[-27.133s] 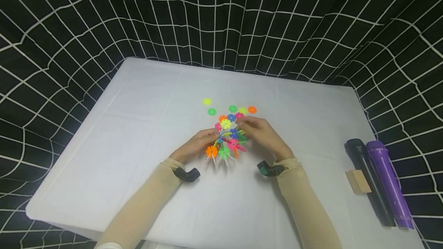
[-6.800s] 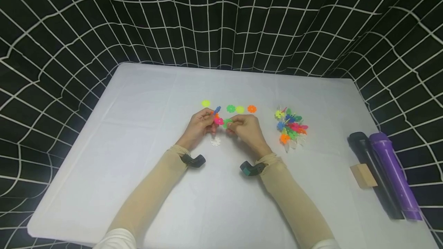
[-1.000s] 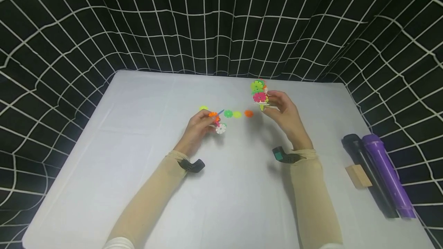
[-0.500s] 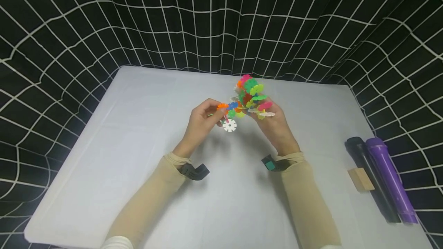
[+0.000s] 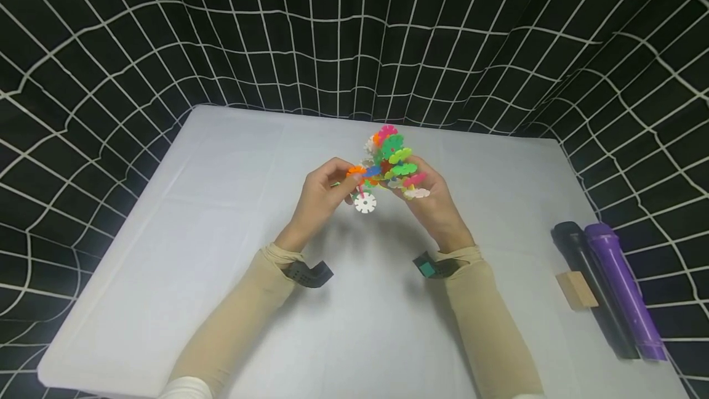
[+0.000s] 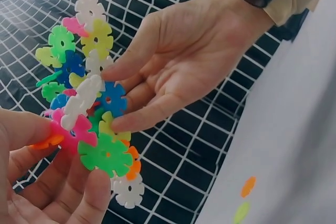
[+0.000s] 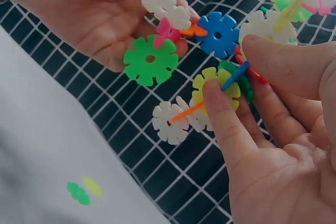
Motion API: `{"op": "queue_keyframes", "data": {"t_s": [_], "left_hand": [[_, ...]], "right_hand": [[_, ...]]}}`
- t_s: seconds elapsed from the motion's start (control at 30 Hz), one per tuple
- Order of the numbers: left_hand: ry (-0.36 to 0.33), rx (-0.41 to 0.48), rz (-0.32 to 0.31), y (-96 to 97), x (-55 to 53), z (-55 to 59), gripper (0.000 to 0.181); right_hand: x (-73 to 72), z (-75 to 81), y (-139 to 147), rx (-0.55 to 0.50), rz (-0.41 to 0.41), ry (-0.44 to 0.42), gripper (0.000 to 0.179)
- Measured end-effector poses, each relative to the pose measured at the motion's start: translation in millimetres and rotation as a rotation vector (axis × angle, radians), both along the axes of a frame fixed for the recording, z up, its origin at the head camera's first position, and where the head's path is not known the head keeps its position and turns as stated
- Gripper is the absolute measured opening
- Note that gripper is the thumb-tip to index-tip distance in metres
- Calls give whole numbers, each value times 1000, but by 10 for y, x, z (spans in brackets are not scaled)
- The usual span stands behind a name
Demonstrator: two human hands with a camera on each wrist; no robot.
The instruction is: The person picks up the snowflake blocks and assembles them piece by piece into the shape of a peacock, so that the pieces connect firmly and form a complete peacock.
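In the head view, my left hand (image 5: 321, 193) pinches a small cluster of notched plastic snowflake discs. This cluster has an orange disc, a pink disc (image 6: 79, 134), a green disc (image 7: 150, 60), a blue disc (image 7: 217, 35) and a white disc (image 5: 365, 202) hanging lowest. My right hand (image 5: 440, 205) holds a larger many-coloured snowflake-disc cluster (image 5: 392, 146) between thumb and fingers. Both clusters are raised above the table, and the blue disc meets the larger cluster's left side in the head view. In the right wrist view, thumb and forefinger grip near a yellow disc (image 7: 215, 85).
Loose orange (image 6: 248, 187), yellow (image 7: 92, 185) and green (image 7: 78, 193) discs lie on the white table (image 5: 221, 202), mostly hidden behind the hands in the head view. At the right lie a black tube (image 5: 595, 288), a purple tube (image 5: 626, 288) and a wooden block (image 5: 577, 290). A black, white-gridded cloth surrounds the table.
The larger cluster lay on the table at right earlier; my right hand has since lifted it and brought it left against the small cluster. In the last half second both hands shifted only slightly.
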State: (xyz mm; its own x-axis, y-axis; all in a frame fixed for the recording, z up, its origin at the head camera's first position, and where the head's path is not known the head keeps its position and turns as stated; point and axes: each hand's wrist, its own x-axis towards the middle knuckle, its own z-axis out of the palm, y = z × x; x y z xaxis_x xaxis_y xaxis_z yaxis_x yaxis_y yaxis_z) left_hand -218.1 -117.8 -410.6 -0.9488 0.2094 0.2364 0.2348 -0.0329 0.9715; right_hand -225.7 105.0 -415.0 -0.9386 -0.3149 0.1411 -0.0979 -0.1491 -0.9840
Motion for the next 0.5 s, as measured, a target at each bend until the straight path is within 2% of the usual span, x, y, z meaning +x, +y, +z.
{"op": "queue_keyframes", "data": {"t_s": [0.27, 0.37, 0.5], "left_hand": [[96, -72, 15, -29, -3, -4, 13], [101, -77, 20, -27, 1, 2, 13], [71, -64, 24, -9, -2, 2, 12]], "right_hand": [[-11, -6, 3, 11, -12, -18, 52], [-12, -15, 10, 27, -13, -11, 53], [2, -25, 12, 43, -9, 4, 53]]}}
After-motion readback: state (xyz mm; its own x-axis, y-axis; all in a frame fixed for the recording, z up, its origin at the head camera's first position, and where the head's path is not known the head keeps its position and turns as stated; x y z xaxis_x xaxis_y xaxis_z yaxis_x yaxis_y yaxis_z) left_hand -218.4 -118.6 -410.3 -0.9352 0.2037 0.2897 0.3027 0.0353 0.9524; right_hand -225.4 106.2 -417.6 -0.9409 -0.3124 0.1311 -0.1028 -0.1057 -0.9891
